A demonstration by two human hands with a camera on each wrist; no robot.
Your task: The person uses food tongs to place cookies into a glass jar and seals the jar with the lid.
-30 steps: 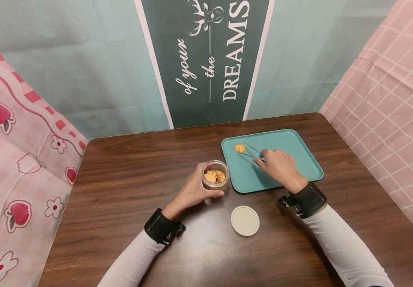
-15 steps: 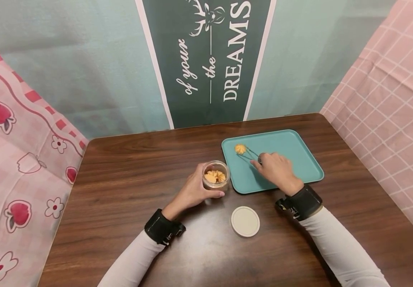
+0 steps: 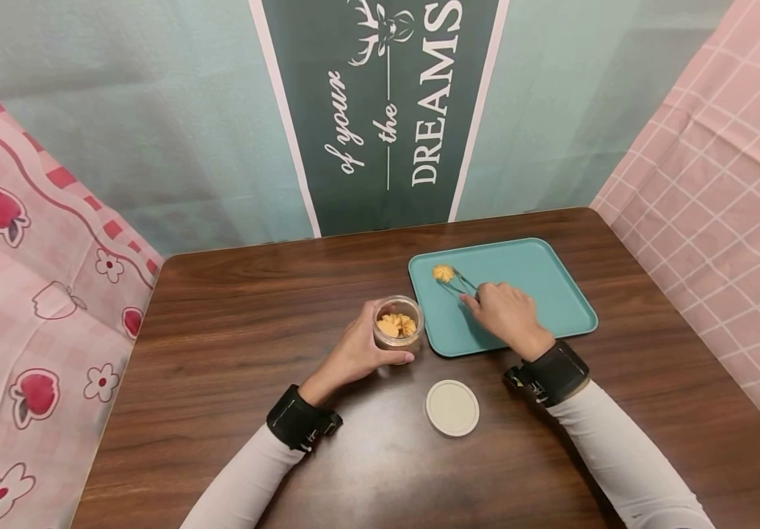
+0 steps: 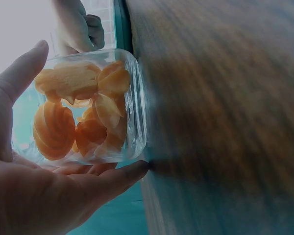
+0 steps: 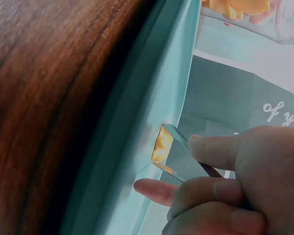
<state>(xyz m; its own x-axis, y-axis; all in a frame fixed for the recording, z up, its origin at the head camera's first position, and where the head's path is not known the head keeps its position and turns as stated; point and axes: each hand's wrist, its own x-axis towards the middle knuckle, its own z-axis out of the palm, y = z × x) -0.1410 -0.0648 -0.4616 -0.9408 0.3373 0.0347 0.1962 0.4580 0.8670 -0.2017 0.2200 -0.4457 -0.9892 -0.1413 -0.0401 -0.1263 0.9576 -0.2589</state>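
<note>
My left hand [image 3: 361, 345] grips a clear jar [image 4: 137, 112] that stands on the table, thumb on the near side. Several swirled yellow cookies [image 4: 54, 129] lie inside it. Over the tray, my right hand [image 3: 505, 312] holds metal tongs [image 3: 462, 282] between thumb and fingers. One swirled cookie [image 3: 443, 273] sits on the tray's far left part. In the right wrist view the toothed tips of the tongs [image 5: 175, 131] stand on either side of that cookie [image 5: 162, 145], at or very near its edges.
The teal tray [image 3: 551, 286] lies at the back right of the brown wooden table [image 3: 254, 316], just right of the jar. A round cream lid [image 3: 452, 408] rests in front of the tray. Fabric hangs behind the table and at both sides.
My right hand has shifted slightly left, and the tongs' tips have come from spread apart to close around the cookie. The cookie, the left hand and the jar have stayed in place.
</note>
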